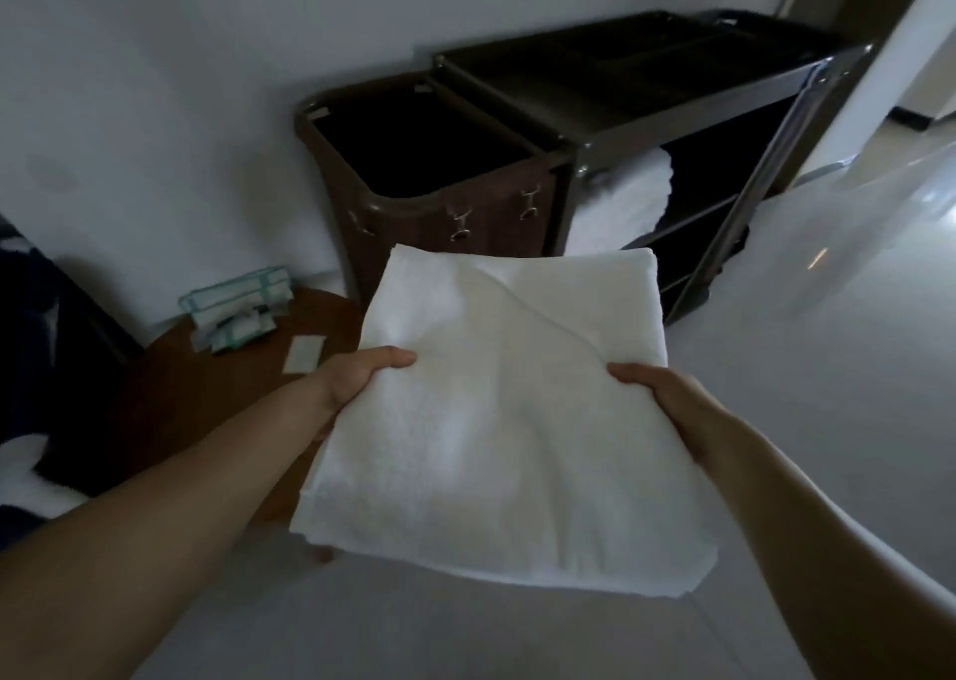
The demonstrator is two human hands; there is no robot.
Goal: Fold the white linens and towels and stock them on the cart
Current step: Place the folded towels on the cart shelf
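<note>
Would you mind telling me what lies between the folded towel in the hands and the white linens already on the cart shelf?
In the head view, nothing lies between the folded towel and the shelved linens; only the cart frame post stands beside that gap.

Folded towel point(507, 410) – plain white, no pattern. Cart point(646, 126) dark brown/black w/ white linens point(621, 198) inside. Round table point(170, 384) reddish-brown; packets point(233, 307) white w/ teal edges. Wall – white; floor pale grey.

Open pale floor point(776, 421) leads to the dark metal cart point(672, 126); stacked white towels point(621, 198) fill its shelf's left side, the right side free.
</note>
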